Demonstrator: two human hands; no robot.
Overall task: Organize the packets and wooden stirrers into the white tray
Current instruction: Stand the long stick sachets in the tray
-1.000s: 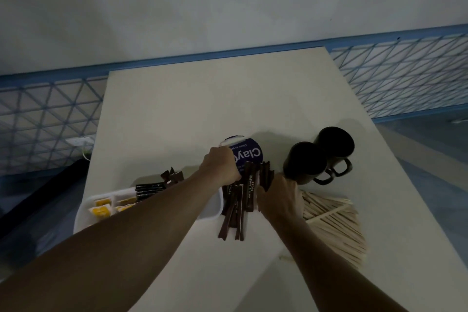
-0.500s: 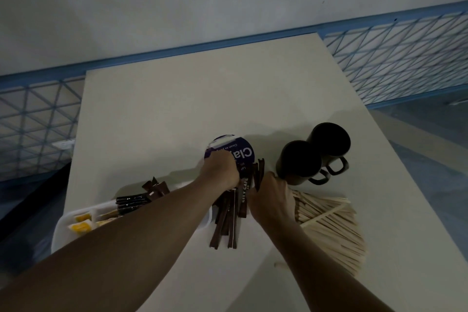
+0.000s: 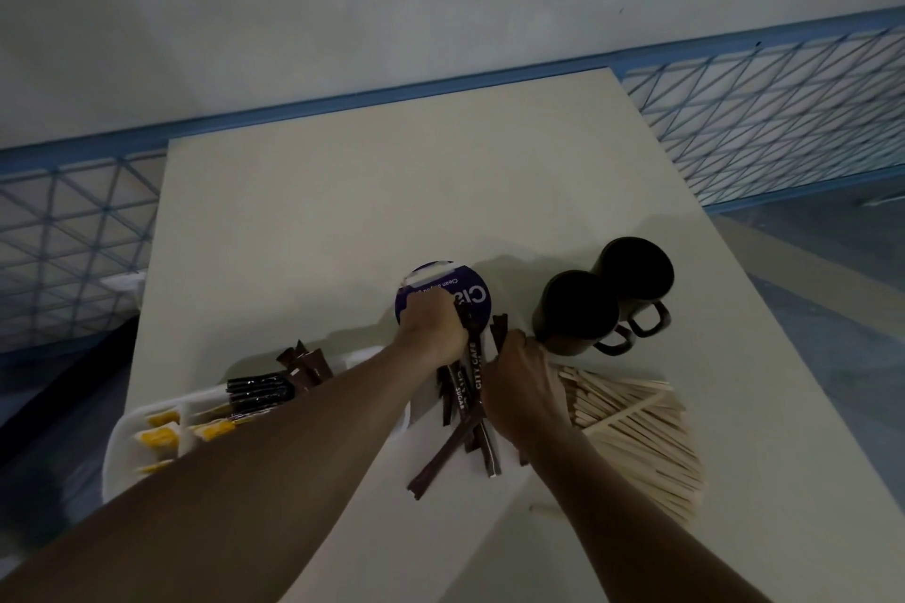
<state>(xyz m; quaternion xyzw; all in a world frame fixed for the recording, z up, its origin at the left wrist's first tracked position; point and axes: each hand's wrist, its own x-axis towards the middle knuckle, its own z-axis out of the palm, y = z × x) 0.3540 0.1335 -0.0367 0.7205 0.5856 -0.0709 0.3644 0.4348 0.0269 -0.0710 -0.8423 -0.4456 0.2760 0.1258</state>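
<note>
Hands now closer: left hand (image 3: 431, 331) and right hand (image 3: 526, 382) both grip, mid-gathering, the long brown stick packets (image 3: 465, 411) beside the white plastic tray (image 3: 122, 436) at nine o'clock; next, judged, lift them in.

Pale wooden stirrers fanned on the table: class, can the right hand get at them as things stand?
Probably yes: the right hand lies just beside the pale wooden stirrers, nothing between, but it grips brown stick packets.
</note>
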